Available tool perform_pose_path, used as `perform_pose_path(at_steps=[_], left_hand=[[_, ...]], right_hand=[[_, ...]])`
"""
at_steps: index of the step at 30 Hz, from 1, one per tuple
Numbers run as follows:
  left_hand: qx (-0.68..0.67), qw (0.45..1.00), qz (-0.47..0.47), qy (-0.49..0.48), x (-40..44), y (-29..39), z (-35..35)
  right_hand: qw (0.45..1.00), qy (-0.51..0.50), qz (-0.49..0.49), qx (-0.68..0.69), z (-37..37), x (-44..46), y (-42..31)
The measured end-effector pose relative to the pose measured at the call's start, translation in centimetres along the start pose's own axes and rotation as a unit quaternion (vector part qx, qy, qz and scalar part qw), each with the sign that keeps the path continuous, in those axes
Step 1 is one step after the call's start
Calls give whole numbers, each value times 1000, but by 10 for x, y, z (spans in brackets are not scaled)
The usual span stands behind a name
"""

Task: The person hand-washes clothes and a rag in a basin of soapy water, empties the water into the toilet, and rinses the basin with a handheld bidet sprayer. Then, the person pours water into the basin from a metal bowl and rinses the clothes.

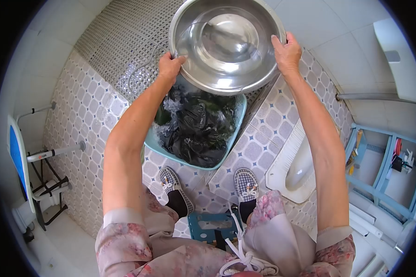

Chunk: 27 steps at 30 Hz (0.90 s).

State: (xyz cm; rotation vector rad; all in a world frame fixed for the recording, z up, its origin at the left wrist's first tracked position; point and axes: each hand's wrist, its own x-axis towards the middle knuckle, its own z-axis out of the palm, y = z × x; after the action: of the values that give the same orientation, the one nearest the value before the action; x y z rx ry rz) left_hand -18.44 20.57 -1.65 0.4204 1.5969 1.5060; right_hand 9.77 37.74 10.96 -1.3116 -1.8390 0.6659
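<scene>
Two bare hands of yours hold one metal basin [229, 82]: your left hand [170, 67] has it by the near left part of the rim, and your right hand [289, 53] has it by the right side. At both places your thumb lies over the inside of the rim, and your fingers are closed on the metal from the outside, partly hidden behind it. You have the basin raised, its open side facing you, over the far edge of a blue tub [239, 111], so that edge is covered from your view. Glare inside the basin means you cannot tell whether it holds water.

Dark wet clothes [198, 127] fill the tub up to its near edge, with pale froth [173, 104] along the left edge, just below your left hand. The tub stands on the tiled floor [85, 127], just beyond your checked shoes [246, 183]. A gray mat [118, 34] full of holes lies past the tub's far left corner. To the right of the tub, a squat toilet [284, 177] is set into the floor, partly behind your right arm. A teal stool [210, 223] sits between your legs, and a light blue rack [384, 143] stands near the right wall.
</scene>
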Motion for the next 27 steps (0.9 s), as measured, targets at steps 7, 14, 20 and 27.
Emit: perform_pose_path(at_steps=[7,14,20,27], left_hand=[[-10,999,-46,-2,-1,5,-2],[49,997,-61,23,-10,10,-13],[190,981,-12,-25,-46,18,-22],[541,813,152,-151,-188,13,5]], right_hand=[[989,25,-136,45,-5,-3,-23],[945,30,-321,46,-25,-37,-81],[847,83,-525,6,-49,-47,-120],[946,212,-233,70,-97,-41,-59]])
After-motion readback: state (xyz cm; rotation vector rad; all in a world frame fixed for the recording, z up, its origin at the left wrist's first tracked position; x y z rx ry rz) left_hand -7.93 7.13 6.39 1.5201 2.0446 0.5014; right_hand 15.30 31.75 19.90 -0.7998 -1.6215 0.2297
